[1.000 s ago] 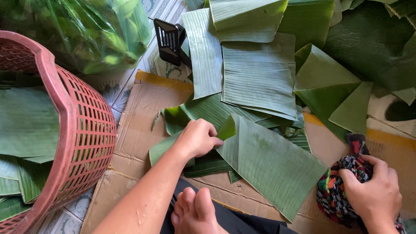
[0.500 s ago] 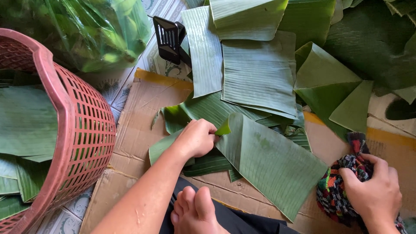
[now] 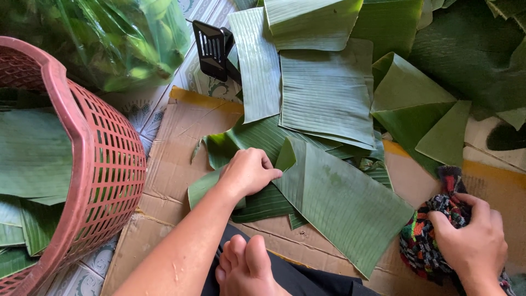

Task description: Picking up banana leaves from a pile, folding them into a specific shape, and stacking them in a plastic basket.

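Here the left hand [image 3: 249, 172] pinches the banana leaf [image 3: 342, 203] edge between its fingers; the right hand [image 3: 471, 241], fingers curled, grips a multicoloured cloth [image 3: 424, 241].

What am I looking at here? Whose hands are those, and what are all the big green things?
The camera sits on a person's head and looks down, so you see that person's own arms, and a bare foot tucked in at the bottom. The person sits on flat brown cardboard on a tiled floor. The big green things are banana leaves cut into pieces. The left hand pinches the edge of one leaf piece in its grip. The right hand squeezes a bunched, many-coloured cloth. More cut leaves lie stacked ahead. On the left stands a pink plastic basket with leaves inside, and behind it a clear bag holding more greens. A small black plastic thing lies near the leaves; I cannot tell what it is.
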